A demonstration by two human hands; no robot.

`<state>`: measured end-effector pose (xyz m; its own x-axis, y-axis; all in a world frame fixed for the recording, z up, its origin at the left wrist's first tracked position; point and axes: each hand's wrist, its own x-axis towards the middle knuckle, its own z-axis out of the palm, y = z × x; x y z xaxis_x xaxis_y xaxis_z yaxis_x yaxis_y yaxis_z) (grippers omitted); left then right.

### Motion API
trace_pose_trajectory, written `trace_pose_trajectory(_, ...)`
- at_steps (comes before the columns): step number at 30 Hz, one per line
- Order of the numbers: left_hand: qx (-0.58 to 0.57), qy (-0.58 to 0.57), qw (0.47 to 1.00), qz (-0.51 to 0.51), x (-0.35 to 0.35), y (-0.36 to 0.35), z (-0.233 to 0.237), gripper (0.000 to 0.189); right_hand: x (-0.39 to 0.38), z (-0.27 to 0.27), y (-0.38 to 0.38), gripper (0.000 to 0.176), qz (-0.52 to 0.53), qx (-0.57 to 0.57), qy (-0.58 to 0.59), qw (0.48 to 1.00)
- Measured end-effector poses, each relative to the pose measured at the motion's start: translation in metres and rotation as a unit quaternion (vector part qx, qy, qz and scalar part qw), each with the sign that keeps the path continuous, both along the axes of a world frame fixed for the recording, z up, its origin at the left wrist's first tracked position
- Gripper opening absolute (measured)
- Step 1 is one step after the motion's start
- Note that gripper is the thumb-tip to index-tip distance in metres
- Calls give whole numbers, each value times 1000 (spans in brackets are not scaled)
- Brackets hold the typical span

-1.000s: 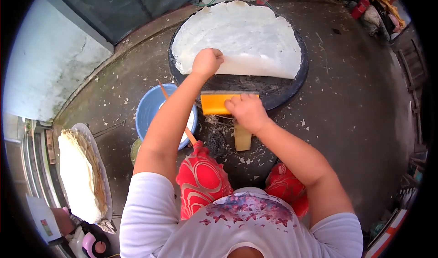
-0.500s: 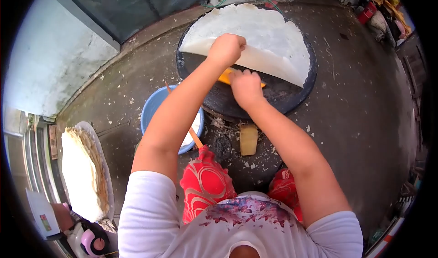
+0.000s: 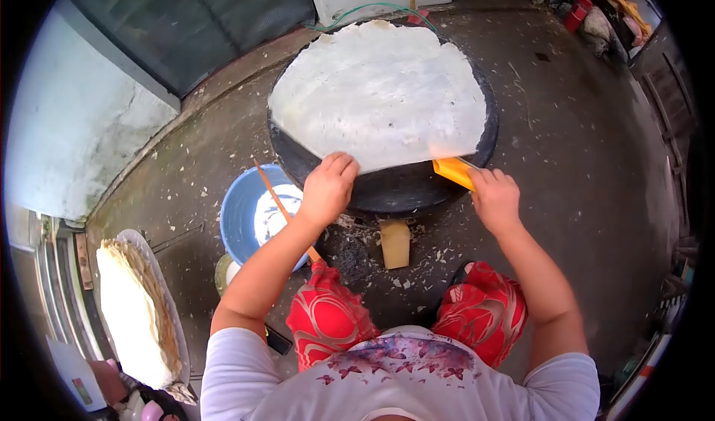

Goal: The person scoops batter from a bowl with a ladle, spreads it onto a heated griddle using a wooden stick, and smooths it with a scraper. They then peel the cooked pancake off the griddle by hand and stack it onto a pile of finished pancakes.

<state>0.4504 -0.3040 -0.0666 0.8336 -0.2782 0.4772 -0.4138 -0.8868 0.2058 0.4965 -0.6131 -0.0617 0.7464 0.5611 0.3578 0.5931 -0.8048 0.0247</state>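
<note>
Upper centre, the white sheet point(image 3: 380, 93) hides most of the dark griddle point(image 3: 398, 191); the right hand point(image 3: 495, 196) covers one end of the yellow scraper point(image 3: 452, 173). Left of centre, the left forearm point(image 3: 275, 264) blocks part of the blue basin point(image 3: 237, 216). I can't sort out the jumble point(image 3: 598, 24) at upper right, and a pink thing point(image 3: 152, 411) lower left is cut off.

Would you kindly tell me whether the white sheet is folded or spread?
Mostly spread: the white sheet lies broad across the black pan, the left hand at its near edge.
</note>
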Motion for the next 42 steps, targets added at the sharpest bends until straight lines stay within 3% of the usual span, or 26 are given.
trace_pose_trajectory(2, 13, 29, 999, 34, -7, -16, -5, 44, -6, 7, -11, 30, 2, 2, 1, 1000)
trace_pose_trajectory(4, 13, 71, 996, 55, -3, -38, -5, 72, -10, 8, -16, 28, 4, 5, 4, 1000)
trace_pose_trajectory(5, 13, 73, 996, 54, 3, -50, -6, 72, -9, 8, -17, 27, 26, 19, -6, 999)
trace_pose_trajectory(8, 7, 69, 996, 48, 21, -80, -6, 60, -11, 7, -19, 24, 39, 37, -3, 999)
trace_pose_trajectory(10, 59, 102, 993, 9, 30, -87, -18, 34, -10, 6, -21, 22, 30, 39, 10, 999)
trace_pose_trajectory(11, 61, 101, 993, 6, 39, -87, -22, 34, -7, 4, -23, 21, 41, 56, 2, 998)
trace_pose_trajectory(13, 45, 162, 984, 59, 60, -79, -24, 11, -1, -2, -22, 20, 48, 74, -5, 996)
trace_pose_trajectory(14, -34, 123, 989, 72, 70, -73, -20, 9, 5, -5, -19, 19, 69, 104, -16, 992)
trace_pose_trajectory(18, -25, 78, 989, 120, 124, -54, 44, 10, 52, -21, 11, 16, 105, 158, -43, 981)
trace_pose_trajectory(23, 32, -8, 991, 131, 177, -43, 96, 10, 138, -37, 43, 10, 42, 159, -121, 979)
trace_pose_trajectory(29, 60, -64, 992, 95, 204, -32, 122, 11, 146, -33, 73, 8, 132, 166, -103, 972)
trace_pose_trajectory(32, 73, -97, 988, 93, 214, -29, 128, 10, 180, -35, 77, 18, 78, 140, -83, 984)
trace_pose_trajectory(34, 87, -101, 985, 110, 220, -22, 141, 11, 203, -42, 77, 14, 76, 154, -116, 978)
trace_pose_trajectory(37, 60, -82, 983, 153, 206, -21, 163, 12, 221, -45, 62, 16, -2, 153, -114, 982)
trace_pose_trajectory(39, 31, -171, 977, 127, 194, -13, 168, 11, 220, -40, 42, 18, -51, 117, -109, 986)
trace_pose_trajectory(42, 63, -210, 972, 87, 140, -16, 164, 13, 207, -40, 5, 19, -51, 136, -131, 981)
